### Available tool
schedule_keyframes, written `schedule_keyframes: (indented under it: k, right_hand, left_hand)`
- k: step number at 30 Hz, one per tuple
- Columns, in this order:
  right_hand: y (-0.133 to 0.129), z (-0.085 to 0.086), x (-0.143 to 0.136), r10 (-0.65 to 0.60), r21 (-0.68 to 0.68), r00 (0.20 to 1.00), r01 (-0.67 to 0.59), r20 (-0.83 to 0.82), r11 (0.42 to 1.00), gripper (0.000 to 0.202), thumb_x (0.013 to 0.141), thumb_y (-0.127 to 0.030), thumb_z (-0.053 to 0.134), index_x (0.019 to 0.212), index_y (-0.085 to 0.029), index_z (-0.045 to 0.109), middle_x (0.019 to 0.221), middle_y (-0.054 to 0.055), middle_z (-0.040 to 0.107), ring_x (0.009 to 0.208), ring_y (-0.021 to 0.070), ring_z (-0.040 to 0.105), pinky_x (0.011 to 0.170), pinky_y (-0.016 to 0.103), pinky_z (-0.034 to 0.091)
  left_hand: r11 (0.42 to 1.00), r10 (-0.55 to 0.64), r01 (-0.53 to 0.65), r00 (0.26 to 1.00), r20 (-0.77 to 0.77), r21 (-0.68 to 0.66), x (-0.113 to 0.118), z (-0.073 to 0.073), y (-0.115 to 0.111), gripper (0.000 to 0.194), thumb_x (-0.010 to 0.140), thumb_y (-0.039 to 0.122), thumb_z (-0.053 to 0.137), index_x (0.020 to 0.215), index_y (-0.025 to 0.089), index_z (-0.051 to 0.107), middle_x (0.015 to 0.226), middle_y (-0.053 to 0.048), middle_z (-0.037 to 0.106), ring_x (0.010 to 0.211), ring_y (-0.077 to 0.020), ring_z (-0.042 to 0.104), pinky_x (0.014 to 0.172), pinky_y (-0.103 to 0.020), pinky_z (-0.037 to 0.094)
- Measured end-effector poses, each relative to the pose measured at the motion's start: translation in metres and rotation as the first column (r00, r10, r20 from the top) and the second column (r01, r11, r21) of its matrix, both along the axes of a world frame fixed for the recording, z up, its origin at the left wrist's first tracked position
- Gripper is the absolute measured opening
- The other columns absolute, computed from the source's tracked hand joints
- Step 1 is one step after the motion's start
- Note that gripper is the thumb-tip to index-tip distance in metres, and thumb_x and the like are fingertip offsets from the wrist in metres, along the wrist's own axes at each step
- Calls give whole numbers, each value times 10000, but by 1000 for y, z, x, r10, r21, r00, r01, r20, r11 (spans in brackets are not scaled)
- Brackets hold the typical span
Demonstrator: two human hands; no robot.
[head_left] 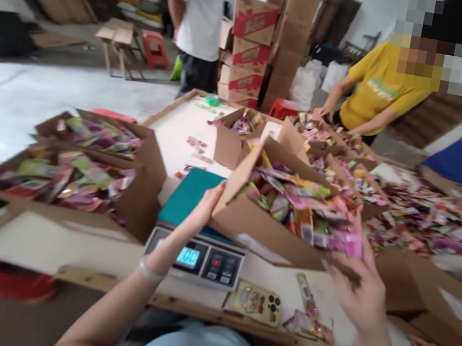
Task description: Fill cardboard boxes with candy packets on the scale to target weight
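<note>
the left hand [208, 202] (fingers mostly hidden) holds a packet-filled box [266, 227].

The open carton [230, 228] is plain brown cardboard, held between the left hand [209, 202] at one end and the right hand [359, 273] at the other. It slants, its near lower edge running down toward the right, and a white label is stuck on the near side. A flap stands up at the left end. Small glossy packets [292, 193] fill it to the brim in a loose jumble of pink, purple, green and yellow, some jutting over the near edge at the right. The carton's left end overlaps the scale's teal platform [189, 192]; whether they touch cannot be told.
</note>
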State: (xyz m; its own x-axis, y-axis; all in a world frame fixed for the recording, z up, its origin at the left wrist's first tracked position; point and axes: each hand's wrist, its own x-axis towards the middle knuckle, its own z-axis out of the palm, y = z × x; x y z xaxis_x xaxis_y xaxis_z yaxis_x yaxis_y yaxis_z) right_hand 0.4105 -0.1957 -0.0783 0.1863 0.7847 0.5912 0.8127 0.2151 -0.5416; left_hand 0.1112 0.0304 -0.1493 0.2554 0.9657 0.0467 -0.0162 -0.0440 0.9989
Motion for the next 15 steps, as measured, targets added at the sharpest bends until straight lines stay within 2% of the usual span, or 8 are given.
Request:
schedule_keyframes:
  k: [2,4,6,8,10,12,13,15]
  right_hand:
    - [55,19,-34,190,28,982,-190,8,981,250,939,-421,654,896,-176,678,1628,113,421,1535,259,441,1245,454,467]
    - [96,34,-65,295,36,955,-296,40,954,275,961,-429,645,885,-165,648,1654,101,382,1573,243,385,1287,444,412]
    - [121,44,-86,331,20,941,-333,67,943,268,967,-433,649,956,-165,643,1695,95,301,1611,245,311,1333,463,335]
    - [130,42,-91,333,35,939,-337,81,941,402,938,-445,699,1239,-190,619,1732,103,192,1656,257,174,1369,492,242]
    - [125,23,-76,329,102,944,-329,20,939,770,915,-514,715,1565,-267,385,1749,108,92,1664,273,123,1354,532,261]
    - [109,-16,-42,253,146,956,-232,-149,962,916,915,-656,634,1650,-328,198,1743,135,95,1608,316,299,1258,575,403]
    - [99,-41,-19,157,122,958,-131,-241,984,922,907,-744,561,1642,-314,210,1722,180,156,1523,346,437,1177,591,476]
    - [76,-98,31,-197,-15,944,200,-264,980,1055,800,-915,488,1537,-168,383,1537,331,402,1387,429,546,1119,637,484]
  left_hand:
    - [990,115,-114,993,3,-89,-42,8,5,628,996,650,446,1298,166,709,1317,-116,759,1417,-364,580,1233,-533,436]
    - [969,215,-215,977,-19,-122,-69,12,5,635,1029,624,404,1350,147,673,1332,-112,749,1431,-335,568,1258,-491,409]
    - [958,257,-258,966,-21,-123,-85,13,4,670,1044,649,364,1419,162,631,1369,-89,729,1470,-318,532,1278,-455,380]
    - [968,229,-224,973,29,-116,-94,10,-1,736,1035,711,305,1472,196,596,1412,-78,705,1503,-315,499,1283,-453,368]
    - [980,187,-178,977,100,-93,-101,4,-9,786,1016,758,270,1527,228,543,1504,-85,644,1534,-320,464,1286,-478,357]
    - [982,184,-175,972,148,-68,-107,-4,-21,812,1000,778,305,1578,233,476,1609,-104,546,1564,-330,421,1292,-499,333]
    - [980,194,-185,967,164,-66,-109,-7,-28,840,988,791,332,1598,224,445,1645,-117,500,1576,-334,401,1296,-501,321]
    - [977,208,-192,959,195,-94,-113,-9,-44,903,958,823,377,1620,209,410,1680,-134,449,1588,-341,378,1298,-502,314]
